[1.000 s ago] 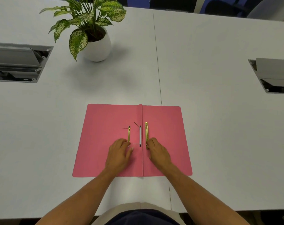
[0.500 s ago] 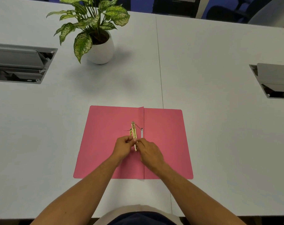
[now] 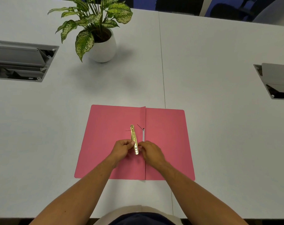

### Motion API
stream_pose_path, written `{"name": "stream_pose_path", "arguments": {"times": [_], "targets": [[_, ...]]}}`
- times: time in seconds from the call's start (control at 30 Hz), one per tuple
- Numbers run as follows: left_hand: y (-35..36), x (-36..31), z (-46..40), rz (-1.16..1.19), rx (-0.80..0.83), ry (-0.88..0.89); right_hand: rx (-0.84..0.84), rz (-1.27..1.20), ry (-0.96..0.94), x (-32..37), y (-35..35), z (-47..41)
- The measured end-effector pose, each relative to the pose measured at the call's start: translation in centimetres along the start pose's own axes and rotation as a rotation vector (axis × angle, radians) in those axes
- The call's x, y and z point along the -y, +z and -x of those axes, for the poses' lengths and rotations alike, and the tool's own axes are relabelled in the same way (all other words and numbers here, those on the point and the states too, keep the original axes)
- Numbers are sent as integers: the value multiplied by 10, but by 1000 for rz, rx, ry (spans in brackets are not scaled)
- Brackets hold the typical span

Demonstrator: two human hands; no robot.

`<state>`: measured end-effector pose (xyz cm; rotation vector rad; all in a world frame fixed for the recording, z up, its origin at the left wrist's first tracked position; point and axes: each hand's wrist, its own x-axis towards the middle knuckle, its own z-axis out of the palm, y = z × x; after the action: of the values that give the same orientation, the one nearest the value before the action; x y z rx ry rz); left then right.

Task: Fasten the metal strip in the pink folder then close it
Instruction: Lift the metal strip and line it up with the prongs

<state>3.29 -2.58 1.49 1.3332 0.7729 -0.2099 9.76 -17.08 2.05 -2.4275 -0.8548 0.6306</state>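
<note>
The pink folder (image 3: 167,143) lies open and flat on the white table, its spine fold running toward me. A gold metal strip (image 3: 133,138) lies lengthwise on the left leaf, just left of the fold. My left hand (image 3: 122,149) pinches the strip's near end from the left. My right hand (image 3: 151,151) touches the same end from the right, fingertips closed on it. Thin fastener prongs (image 3: 140,127) stick up near the strip's far end, beside a white slot (image 3: 143,135) at the fold.
A potted plant in a white pot (image 3: 102,46) stands at the back, left of centre. Open grey cable boxes are set into the table at the left (image 3: 21,60) and the right (image 3: 276,80). A table seam (image 3: 162,70) runs down the middle. Chairs stand beyond the far edge.
My right hand carried the gold strip from the right leaf over the fold to the left leaf. Both hands have closed together on its near end.
</note>
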Motion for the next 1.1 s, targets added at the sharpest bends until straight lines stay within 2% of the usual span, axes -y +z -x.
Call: {"name": "stream_pose_path", "arguments": {"times": [0.7,0.93,1.1], "targets": [[10,1,-9,18,21,-24,-18,-177,77,-8,7,-8],[11,-3,-13,9,36,-13,-166,-264,153,-13,-11,-30],[11,-5,-13,-3,52,3,-130,-266,169,-10,-26,-60]]}}
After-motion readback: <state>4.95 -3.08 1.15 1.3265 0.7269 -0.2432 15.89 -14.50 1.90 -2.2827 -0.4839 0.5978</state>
